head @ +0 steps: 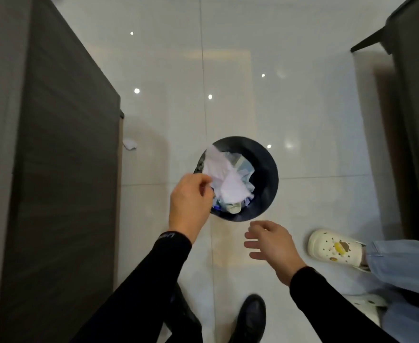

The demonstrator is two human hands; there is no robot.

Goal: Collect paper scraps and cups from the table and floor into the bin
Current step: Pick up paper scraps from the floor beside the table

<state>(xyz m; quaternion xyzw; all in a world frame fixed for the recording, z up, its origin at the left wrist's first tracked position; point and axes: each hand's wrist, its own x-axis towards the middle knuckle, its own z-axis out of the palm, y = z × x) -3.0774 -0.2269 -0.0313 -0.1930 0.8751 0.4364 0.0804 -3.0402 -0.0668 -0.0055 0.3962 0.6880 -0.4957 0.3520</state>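
A round black bin (265, 174) stands on the white tiled floor, holding crumpled white and pale blue paper and a cup (234, 207) near its front. My left hand (189, 201) hovers over the bin's left rim, fingers pinched on a large crumpled white paper scrap (222, 179) that hangs over the opening. My right hand (270, 243) is just in front of the bin, fingers spread and holding nothing. Another small white paper scrap (130, 144) lies on the floor by the dark cabinet's corner.
A tall dark wood-grain cabinet (55, 169) fills the left side. Dark furniture (416, 95) with a leg stands at the right. Another person's white clog (334, 246) and jeans are at the right; my black shoe (251, 318) is below.
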